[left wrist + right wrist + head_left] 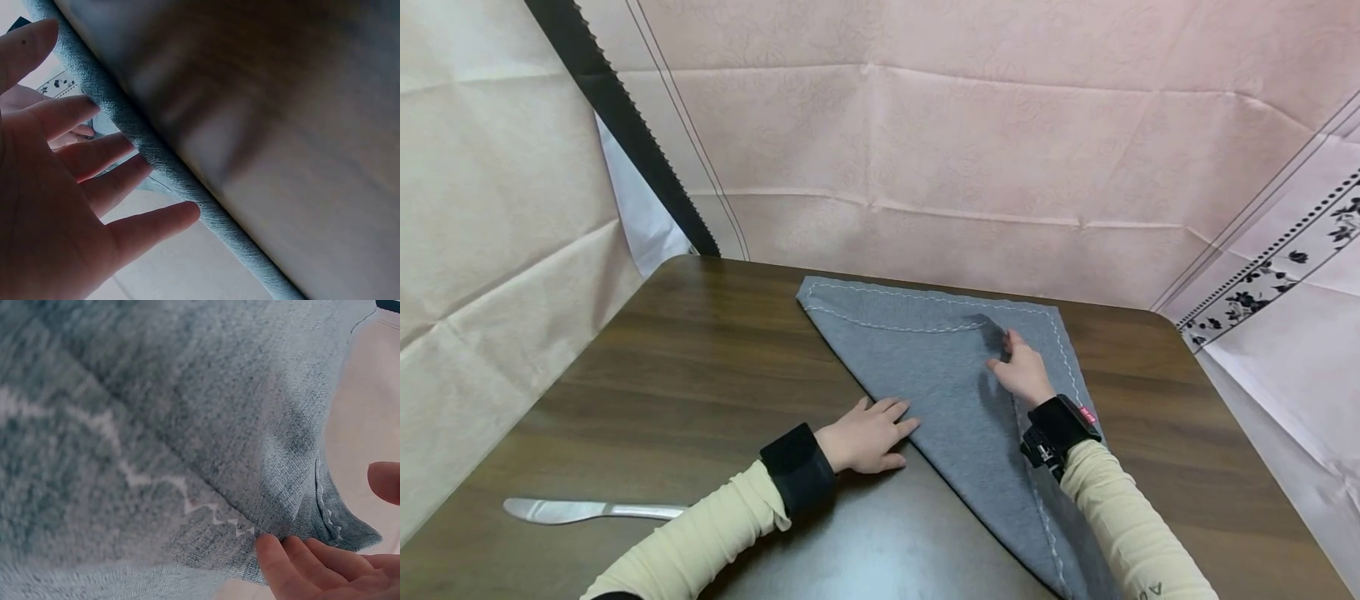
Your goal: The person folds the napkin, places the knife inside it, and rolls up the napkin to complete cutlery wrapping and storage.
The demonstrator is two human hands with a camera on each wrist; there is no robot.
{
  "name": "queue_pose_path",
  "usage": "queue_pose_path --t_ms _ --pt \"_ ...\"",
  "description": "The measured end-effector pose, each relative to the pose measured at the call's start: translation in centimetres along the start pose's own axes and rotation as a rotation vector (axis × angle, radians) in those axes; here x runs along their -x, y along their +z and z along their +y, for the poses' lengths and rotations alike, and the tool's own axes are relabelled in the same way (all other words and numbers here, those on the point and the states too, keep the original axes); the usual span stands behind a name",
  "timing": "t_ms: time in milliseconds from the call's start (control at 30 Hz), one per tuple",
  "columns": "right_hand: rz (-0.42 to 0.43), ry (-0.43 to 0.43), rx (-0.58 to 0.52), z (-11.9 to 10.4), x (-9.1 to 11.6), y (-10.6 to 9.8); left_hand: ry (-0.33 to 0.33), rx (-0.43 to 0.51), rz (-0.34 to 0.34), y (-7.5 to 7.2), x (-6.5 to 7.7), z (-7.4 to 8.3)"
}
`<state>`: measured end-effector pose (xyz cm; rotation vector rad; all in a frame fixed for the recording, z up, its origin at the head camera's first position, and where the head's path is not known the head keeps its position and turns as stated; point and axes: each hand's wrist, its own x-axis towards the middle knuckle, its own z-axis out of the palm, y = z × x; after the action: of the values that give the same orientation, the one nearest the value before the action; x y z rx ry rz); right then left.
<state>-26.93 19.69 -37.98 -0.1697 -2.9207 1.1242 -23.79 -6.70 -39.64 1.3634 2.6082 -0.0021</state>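
Note:
A grey-blue cloth (925,375) with white zigzag stitching near its edges lies folded on the diagonal over the table. My left hand (868,435) rests with spread fingers at the fold's long edge; the left wrist view shows its fingertips (187,214) touching the rolled fold. Over the upper right part of the cloth is my right hand (1024,371), beside the top layer's corner. In the right wrist view, the fingers (325,565) touch that corner of the cloth (281,487), which stands slightly raised. The thumb (384,481) is apart from it.
A silver table knife (572,510) lies on the brown wooden table (700,375) at the left, its handle end hidden by my left sleeve. Pale fabric sheets (962,150) hang behind and around the table. Both wrists wear black bands.

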Motion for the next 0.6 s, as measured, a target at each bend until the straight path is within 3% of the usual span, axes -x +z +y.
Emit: queue_pose_path --t_ms 600 --pt "0.048 0.008 0.004 0.8 -1.0 -1.3 -0.025 -0.031 -0.012 -0.2 0.0 0.0"
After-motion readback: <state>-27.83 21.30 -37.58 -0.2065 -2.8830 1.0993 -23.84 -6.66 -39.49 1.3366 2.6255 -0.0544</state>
